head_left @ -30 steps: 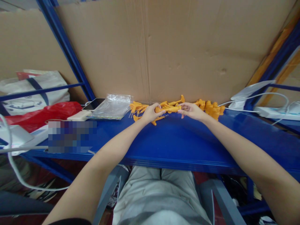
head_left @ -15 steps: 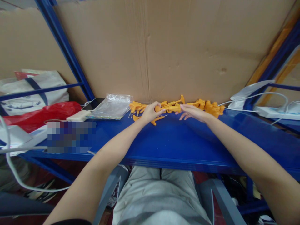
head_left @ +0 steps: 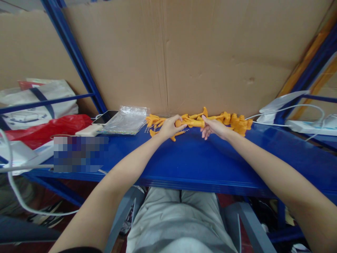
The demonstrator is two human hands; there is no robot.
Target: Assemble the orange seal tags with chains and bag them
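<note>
At the far left of the blue bench [head_left: 189, 161] lie a white bag with a dark strap [head_left: 39, 102] and a crumpled red plastic bag [head_left: 50, 128], with a white cable [head_left: 15, 189] looping down off the edge in front of them. Further along, near the cardboard wall [head_left: 200, 59], a phone [head_left: 105, 116] lies face up just beside a clear plastic bag [head_left: 126, 120]. Next comes a scatter of orange plastic parts [head_left: 154, 121], touching the foot of the cardboard. The left hand [head_left: 170, 128] reaches into them, its grip closed around the rounded end of a long orange piece [head_left: 191, 123], which lies level just above the bench. The right hand [head_left: 213, 127] meets the other end of that same piece, thumb and forefinger pinched on it while the remaining fingers hang loosely curled downward. Just beyond the right hand sits a second heap of orange parts [head_left: 238, 122]. At the far right a white power strip [head_left: 308, 127] rests on the bench with a white cord [head_left: 289, 107] arching over it.
</note>
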